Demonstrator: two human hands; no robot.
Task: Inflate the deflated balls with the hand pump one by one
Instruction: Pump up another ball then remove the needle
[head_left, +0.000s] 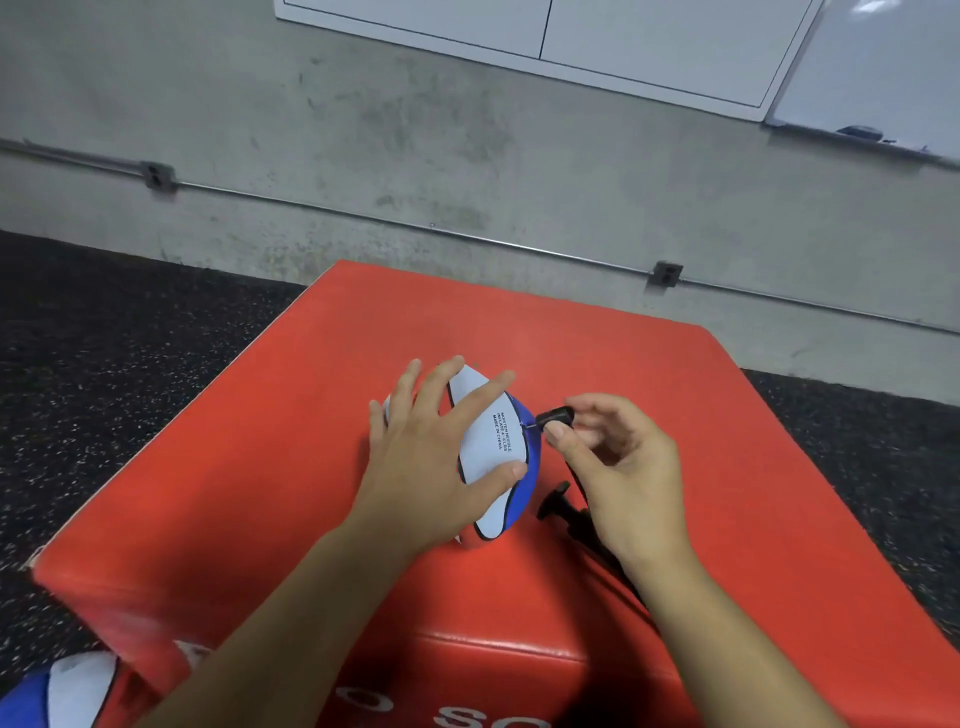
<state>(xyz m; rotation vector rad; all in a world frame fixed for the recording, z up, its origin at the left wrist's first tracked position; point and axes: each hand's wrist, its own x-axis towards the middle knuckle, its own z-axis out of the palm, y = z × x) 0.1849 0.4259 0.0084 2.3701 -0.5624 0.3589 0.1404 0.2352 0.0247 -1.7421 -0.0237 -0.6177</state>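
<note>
Two hands: left hand (434, 457) splayed on ball (496, 441), right hand (618, 467) pinching nozzle (555, 417).

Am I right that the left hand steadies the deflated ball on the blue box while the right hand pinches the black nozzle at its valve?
Not quite: the box is red, not blue, as the head view shows. The rest holds: the left hand steadies the deflated ball on it while the right hand pinches the black nozzle at its valve.
</note>
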